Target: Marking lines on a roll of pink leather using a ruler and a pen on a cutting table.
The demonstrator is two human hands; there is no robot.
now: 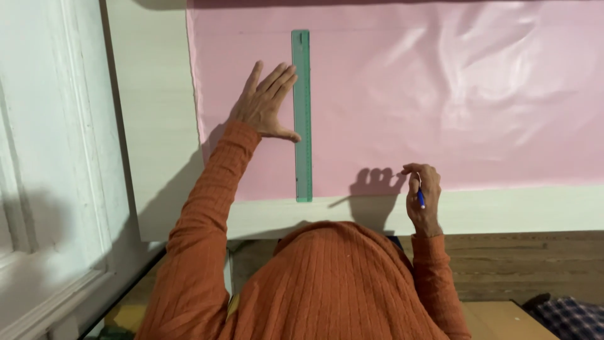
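Observation:
A sheet of pink fabric (440, 94) lies spread flat over a white table (516, 211). A long green transparent ruler (302, 113) lies on the fabric, running from the far side to the near edge. My left hand (265, 104) rests flat on the fabric with fingers spread, its thumb and fingertips touching the ruler's left side. My right hand (423, 198) hovers at the fabric's near edge, right of the ruler, closed around a blue pen (420, 198). Both arms wear orange ribbed sleeves.
A white panelled door or wall (50, 157) stands close on the left. A wooden floor (535, 264) shows below the table's near edge, with a piece of checked cloth (576, 315) at the bottom right.

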